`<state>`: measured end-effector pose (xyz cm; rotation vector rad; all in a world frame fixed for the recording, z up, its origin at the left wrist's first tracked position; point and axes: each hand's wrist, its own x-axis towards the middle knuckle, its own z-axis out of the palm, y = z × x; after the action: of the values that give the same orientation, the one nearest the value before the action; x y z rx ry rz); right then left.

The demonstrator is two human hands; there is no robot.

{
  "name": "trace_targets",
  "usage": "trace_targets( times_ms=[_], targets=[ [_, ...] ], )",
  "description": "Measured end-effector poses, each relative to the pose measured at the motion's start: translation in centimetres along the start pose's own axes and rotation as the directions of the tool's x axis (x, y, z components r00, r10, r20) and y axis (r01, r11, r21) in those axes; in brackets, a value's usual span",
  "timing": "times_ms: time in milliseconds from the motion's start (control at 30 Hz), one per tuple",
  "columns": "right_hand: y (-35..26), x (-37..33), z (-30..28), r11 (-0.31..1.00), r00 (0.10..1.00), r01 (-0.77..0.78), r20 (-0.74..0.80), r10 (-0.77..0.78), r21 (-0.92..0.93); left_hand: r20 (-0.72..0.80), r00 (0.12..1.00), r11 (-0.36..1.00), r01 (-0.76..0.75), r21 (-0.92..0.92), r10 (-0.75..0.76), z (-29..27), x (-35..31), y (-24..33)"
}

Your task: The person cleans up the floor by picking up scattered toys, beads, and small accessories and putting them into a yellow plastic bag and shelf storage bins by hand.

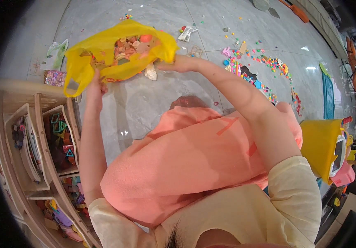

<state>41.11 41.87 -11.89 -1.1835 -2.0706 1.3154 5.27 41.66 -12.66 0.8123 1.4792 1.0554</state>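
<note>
Yellow bag (99, 40) in both closed hands (97, 87) (181, 64)

Creased plastic bag (102, 39), smooth glossy floor (153, 93), matt cloth garment (186, 161)

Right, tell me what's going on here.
A person's left hand grips the near left part of an open yellow bag, and the right hand is at its right side. Mixed small things show inside. Little colourful pieces lie scattered on the floor, right of the bag.
</note>
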Motion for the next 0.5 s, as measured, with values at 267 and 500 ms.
trace_targets(
  times_ms=[267,500],
  targets=[
    [0.8,-4.7,1.1,0.751,0.897,-0.056,0.298,0.328,-0.658,0.210,0.964,0.945,0.092,0.315,-0.164,2.2,-11.2,0.3],
    [-9.4,-17.0,-4.3,0.385,0.656,-0.021,0.278,0.702,-0.923,0.653,0.756,0.999,-0.037,-0.016,0.038,-1.2,-30.2,6.4]
  ],
)
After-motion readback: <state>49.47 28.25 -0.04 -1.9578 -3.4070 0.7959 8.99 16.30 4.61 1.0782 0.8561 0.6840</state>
